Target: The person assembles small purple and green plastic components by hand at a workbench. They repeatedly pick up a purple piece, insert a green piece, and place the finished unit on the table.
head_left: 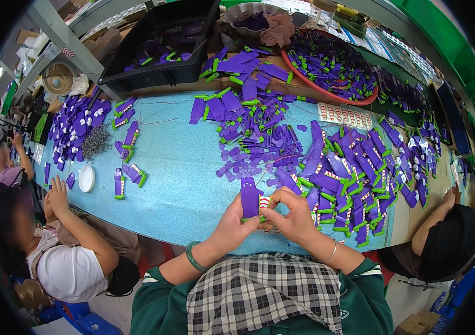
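Near the table's front edge, my left hand [229,228] is closed around a flat purple plastic part [249,196], held upright. A red-and-white striped sticker [265,203] lies along the part's right side. My right hand [293,218] pinches at that sticker with thumb and index finger. Whether the sticker is fully stuck down I cannot tell. Green plastic shows at the part's lower end, partly covered by my fingers. To the right spreads a heap of purple parts with green edges and striped stickers [341,181]. Beyond my hands is a pile of small purple and green pieces [260,134].
A sticker sheet [345,115] lies beyond the right heap. At the back stand a black crate [159,78] and a red basket [329,96] of parts. Left are a white bowl [86,178] and coiled wires [96,142]. People sit at both sides.
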The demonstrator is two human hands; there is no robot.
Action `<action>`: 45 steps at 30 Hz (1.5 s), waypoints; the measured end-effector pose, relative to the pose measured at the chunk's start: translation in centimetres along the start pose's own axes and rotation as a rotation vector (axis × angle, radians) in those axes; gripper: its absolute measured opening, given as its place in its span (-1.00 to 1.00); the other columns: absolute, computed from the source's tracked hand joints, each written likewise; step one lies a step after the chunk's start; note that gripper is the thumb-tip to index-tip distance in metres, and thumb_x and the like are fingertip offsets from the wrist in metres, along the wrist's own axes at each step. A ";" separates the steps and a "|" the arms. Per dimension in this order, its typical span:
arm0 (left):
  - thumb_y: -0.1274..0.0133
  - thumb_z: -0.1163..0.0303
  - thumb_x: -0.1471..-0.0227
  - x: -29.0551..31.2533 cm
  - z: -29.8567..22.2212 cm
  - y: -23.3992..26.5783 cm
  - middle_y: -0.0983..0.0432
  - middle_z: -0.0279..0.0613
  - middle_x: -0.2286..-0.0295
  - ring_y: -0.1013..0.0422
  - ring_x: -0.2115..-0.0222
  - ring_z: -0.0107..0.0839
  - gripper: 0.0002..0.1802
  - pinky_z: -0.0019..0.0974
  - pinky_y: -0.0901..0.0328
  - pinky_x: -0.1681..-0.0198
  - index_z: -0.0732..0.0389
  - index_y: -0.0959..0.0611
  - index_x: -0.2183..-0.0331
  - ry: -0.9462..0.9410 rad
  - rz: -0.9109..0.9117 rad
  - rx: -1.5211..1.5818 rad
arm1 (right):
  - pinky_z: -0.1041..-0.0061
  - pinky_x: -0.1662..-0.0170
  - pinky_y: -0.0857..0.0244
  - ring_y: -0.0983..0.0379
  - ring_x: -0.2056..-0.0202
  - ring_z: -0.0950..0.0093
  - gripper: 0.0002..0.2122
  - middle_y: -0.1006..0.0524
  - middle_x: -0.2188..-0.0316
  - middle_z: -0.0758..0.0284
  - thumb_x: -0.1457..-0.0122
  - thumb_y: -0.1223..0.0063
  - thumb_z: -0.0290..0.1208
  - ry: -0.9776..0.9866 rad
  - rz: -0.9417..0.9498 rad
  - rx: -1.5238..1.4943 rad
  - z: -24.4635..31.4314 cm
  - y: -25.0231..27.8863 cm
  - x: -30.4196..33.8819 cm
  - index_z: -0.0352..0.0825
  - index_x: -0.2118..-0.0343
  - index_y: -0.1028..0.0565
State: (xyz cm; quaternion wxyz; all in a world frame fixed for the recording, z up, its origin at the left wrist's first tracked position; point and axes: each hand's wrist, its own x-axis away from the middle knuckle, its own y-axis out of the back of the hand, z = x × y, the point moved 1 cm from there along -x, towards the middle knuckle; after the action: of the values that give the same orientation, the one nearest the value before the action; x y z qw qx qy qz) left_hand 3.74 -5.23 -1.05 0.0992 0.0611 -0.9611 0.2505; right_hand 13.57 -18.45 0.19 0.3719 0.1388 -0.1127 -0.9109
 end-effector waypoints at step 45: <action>-0.15 0.53 0.31 0.1 -3.7 1.0 -0.42 -0.23 0.36 -0.42 0.27 -0.27 -0.79 -0.27 -0.43 0.36 0.11 -0.49 0.51 -1.366 0.034 -1.473 | 0.66 0.25 -0.27 -0.38 0.36 0.71 -0.85 -0.49 0.40 0.45 -0.14 -0.04 -0.47 -0.513 0.257 -0.870 1.1 1.2 -1.4 -0.39 0.26 -0.49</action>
State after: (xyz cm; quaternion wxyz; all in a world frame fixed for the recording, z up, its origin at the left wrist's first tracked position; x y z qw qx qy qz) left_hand 4.12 -2.56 1.68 -0.4640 0.1011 -0.7284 -0.4939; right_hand 14.95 -18.24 1.81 0.4643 -0.2712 0.1724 -0.8253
